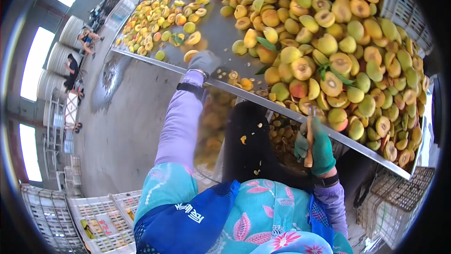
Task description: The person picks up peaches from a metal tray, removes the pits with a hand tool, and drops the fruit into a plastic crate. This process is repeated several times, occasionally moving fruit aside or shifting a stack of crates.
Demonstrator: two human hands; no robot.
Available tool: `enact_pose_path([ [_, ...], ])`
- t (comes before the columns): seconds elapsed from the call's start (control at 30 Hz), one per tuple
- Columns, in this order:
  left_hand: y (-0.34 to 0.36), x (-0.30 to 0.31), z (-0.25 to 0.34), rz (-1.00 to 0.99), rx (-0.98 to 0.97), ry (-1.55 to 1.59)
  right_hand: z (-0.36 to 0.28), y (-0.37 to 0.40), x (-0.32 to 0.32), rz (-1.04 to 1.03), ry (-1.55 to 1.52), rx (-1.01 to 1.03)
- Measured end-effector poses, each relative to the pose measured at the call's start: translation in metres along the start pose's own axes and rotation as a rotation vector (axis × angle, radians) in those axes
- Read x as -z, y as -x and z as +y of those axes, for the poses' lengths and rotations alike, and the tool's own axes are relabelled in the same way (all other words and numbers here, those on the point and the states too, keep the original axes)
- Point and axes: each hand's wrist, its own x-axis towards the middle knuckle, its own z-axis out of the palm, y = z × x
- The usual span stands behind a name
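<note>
My left hand [205, 62], in a grey glove, is over the near edge of the metal table [221, 31]. Its fingers are blurred, and a yellow fruit half [190, 56] is beside them. In a green glove, my right hand [319, 146] is closed around the wooden handle of a small tool [309, 142], held upright at the table's edge. The tool's metal tip is near the fruit pile. Many halved yellow-orange fruits [331, 85] are heaped on the right, some showing their pits. More fruit halves [155, 26] lie at the far left of the table.
Below the table edge, between my legs, is a container of pits or fruit pieces [283, 136]. White plastic crates [105, 223] stand at lower left, and another crate [394, 202] at lower right. People [71, 70] sit by large white tubs [60, 60] in the left background.
</note>
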Motion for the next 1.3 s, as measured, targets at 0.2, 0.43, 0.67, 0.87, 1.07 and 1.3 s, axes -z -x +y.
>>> enact_pose_path([
  [0.2,-0.059,0.016,-0.081,0.604,0.312,0.037,0.007,-0.024,0.028,0.266,0.156,0.215],
  [0.43,-0.162,0.013,-0.125,0.239,0.031,0.073,0.018,-0.038,0.031,0.345,0.148,0.214],
  [0.67,-0.12,0.003,-0.007,-0.155,-0.084,0.218,0.013,-0.051,-0.008,0.285,0.331,0.196],
  [0.87,-0.045,0.028,0.04,-0.1,-0.667,0.052,0.023,-0.038,-0.046,0.107,0.253,0.191],
  [1.07,-0.145,-0.039,-0.037,0.299,-0.209,0.822,0.021,-0.013,-0.045,0.142,0.202,0.129],
  [1.3,-0.088,0.006,-0.003,0.002,0.072,0.967,0.023,0.0,-0.039,0.168,0.217,0.143],
])
